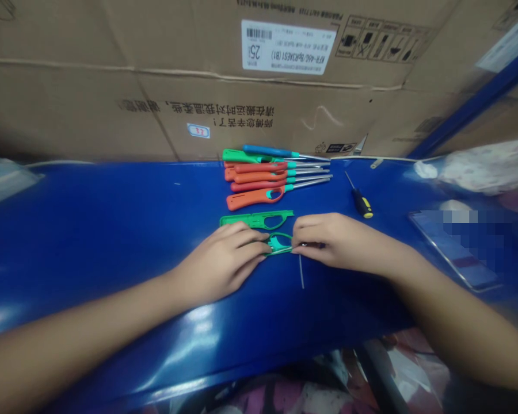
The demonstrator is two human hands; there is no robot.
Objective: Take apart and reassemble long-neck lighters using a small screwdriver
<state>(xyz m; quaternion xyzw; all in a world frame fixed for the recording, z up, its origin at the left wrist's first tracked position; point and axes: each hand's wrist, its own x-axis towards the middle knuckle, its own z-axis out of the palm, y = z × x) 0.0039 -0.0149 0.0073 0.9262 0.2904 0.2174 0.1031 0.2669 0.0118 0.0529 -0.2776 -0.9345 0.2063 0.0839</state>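
Between my two hands lies an opened green lighter handle (278,245), with a turquoise trigger piece inside its loop. My left hand (231,256) is closed over its rear end, fingertips pressing on it, so most of the grip is hidden. The thumb and fingers of my right hand (334,237) pinch at its front end; the small parts under those fingertips are hard to make out. A thin whitish tube (301,273) sticks out below my right fingertips. Just beyond my left hand rests the other green handle half (254,219), separate from the one I hold.
Several long-nozzle lighters (259,177), orange, red, green and blue, lie in a row farther back. To the right are a black-and-yellow screwdriver (361,202) and a phone (453,253). A large cardboard box (90,86) stands behind the blue tabletop (112,218).
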